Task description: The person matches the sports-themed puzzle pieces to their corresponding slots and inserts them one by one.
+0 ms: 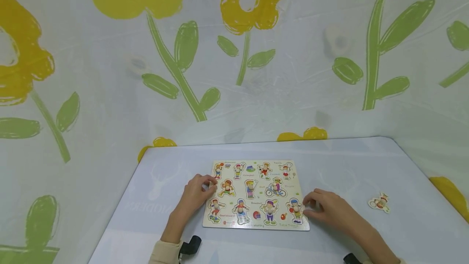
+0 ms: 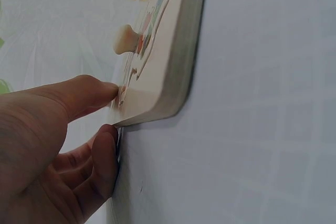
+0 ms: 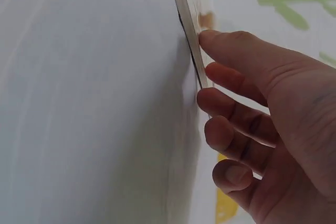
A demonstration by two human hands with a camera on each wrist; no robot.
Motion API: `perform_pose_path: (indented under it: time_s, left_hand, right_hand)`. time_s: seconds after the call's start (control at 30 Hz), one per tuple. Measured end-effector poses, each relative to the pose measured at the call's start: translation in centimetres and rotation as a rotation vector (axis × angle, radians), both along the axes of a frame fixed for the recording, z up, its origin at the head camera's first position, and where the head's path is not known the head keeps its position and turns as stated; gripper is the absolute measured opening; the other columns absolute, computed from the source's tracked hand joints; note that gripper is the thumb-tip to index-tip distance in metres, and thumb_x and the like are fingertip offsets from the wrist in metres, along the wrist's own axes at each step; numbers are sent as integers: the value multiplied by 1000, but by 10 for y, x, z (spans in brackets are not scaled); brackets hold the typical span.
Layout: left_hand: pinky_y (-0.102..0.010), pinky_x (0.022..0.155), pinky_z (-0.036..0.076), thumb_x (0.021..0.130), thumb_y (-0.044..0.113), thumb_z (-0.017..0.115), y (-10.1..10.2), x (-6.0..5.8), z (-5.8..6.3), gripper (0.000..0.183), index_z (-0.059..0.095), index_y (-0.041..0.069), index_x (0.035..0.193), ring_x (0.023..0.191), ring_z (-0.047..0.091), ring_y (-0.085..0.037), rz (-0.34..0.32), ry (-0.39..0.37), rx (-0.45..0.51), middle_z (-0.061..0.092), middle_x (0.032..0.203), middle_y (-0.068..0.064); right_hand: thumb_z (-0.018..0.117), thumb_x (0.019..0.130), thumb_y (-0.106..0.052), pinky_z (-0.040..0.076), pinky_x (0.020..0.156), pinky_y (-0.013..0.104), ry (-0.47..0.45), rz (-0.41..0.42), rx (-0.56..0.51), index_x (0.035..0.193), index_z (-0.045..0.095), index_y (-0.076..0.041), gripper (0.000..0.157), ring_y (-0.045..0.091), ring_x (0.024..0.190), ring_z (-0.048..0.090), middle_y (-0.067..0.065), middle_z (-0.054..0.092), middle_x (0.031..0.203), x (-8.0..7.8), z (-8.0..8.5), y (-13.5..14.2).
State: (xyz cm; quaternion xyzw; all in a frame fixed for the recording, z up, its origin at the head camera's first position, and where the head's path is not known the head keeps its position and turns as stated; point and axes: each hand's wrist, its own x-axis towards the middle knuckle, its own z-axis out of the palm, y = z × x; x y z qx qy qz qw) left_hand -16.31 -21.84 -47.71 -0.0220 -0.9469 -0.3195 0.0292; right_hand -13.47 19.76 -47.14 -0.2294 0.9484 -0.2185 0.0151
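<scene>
A wooden peg puzzle board [image 1: 239,192] lies on the table, filled with several sports-figure pieces, such as a cyclist [image 1: 276,188]. My left hand [image 1: 192,194] grips its left edge. In the left wrist view the thumb [image 2: 92,93] lies on top of the board near a corner, with the fingers curled at the edge below. On the opposite side, my right hand [image 1: 327,207] pinches the right edge. Its thumb [image 3: 236,45] presses the upper face and the other fingers bend at the rim. A round wooden knob [image 2: 126,39] sticks up from one piece.
One loose puzzle piece [image 1: 380,203] lies on the pale table [image 1: 344,166], right of my right hand. Behind and beside the table hangs white cloth [image 1: 293,93] printed with yellow flowers. Black wrist mounts [image 1: 191,245] sit by both sleeves.
</scene>
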Motion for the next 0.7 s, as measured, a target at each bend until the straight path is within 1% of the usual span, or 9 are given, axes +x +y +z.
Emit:
perform_pose_path:
  time_s: [0.2, 0.4, 0.47, 0.57, 0.63, 0.7]
  left_hand:
    - [-22, 62, 41, 87, 21, 73, 0, 0, 0, 13, 72, 18, 100, 71, 49, -12, -1, -2, 2, 61, 95, -6]
    - [-22, 62, 41, 87, 21, 73, 1, -1, -1, 13, 71, 18, 99, 71, 48, -12, -9, 0, -3, 61, 95, -6]
    - [-22, 62, 41, 87, 21, 73, 2, -1, -1, 12, 71, 18, 99, 71, 49, -12, -11, 2, -2, 61, 95, -7]
    - [-22, 62, 41, 87, 22, 73, 1, 0, 0, 12, 71, 19, 98, 71, 49, -12, -6, 0, -1, 61, 96, -7]
    - [-23, 62, 41, 86, 22, 73, 1, 0, 0, 12, 71, 19, 98, 71, 49, -12, -5, 7, -3, 62, 96, -7]
    - [-22, 62, 41, 86, 22, 73, 0, 0, -1, 12, 71, 20, 98, 71, 49, -11, 0, 7, -10, 62, 96, -6]
  right_hand:
    - [78, 80, -41, 41, 60, 17, -39, -46, -10, 96, 68, -29, 22, -4, 68, 44, -18, 54, 82, -2, 2, 25]
    - [78, 81, -37, 41, 58, 18, -56, -68, -36, 98, 69, -23, 24, -3, 65, 43, -13, 58, 83, -7, 9, 47]
    - [79, 80, -36, 41, 58, 18, -80, -85, -35, 100, 70, -22, 26, -2, 66, 43, -12, 59, 83, -7, 11, 53]
    - [81, 78, -35, 42, 59, 19, -118, -111, -24, 104, 69, -20, 32, -1, 67, 44, -10, 60, 85, -8, 14, 63]
    - [82, 76, -35, 41, 58, 19, -122, -125, -17, 107, 68, -19, 37, 0, 67, 44, -8, 60, 87, -9, 15, 70]
    - [83, 75, -34, 41, 58, 20, -108, -131, -16, 108, 68, -18, 40, 0, 67, 43, -7, 61, 87, -9, 16, 78]
